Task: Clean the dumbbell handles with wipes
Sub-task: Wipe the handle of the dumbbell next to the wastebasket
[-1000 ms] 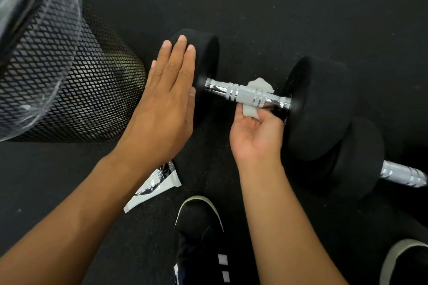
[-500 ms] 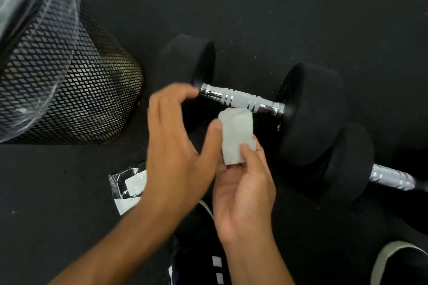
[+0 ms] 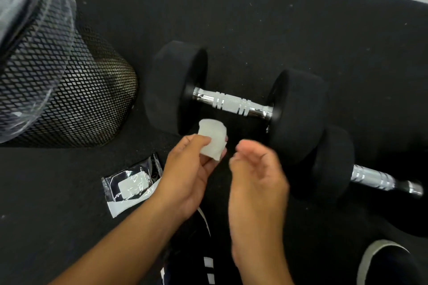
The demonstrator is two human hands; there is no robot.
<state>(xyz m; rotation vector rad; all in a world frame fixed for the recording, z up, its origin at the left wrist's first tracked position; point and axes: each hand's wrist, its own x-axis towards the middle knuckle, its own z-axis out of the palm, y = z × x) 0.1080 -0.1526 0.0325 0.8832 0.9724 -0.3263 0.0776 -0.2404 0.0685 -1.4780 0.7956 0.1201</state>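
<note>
While the left hand (image 3: pixel 192 169) pinches the wipe (image 3: pixel 212 139), likely refolding it, the right hand (image 3: pixel 257 169) hangs loosely curled, empty, just short of the handle (image 3: pixel 231 103).

Dumbbells and mesh bin on a floor mat

The mesh bin (image 3: pixel 69 90) stands left of the near dumbbell (image 3: pixel 234 102); a second dumbbell (image 3: pixel 361 173), partly cut off, apparently touches its right end.

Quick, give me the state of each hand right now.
Left hand: holding the folded white wipe, pinched in its grip.
Right hand: open, fingers loosely curled, holding nothing, motion-blurred.
</note>
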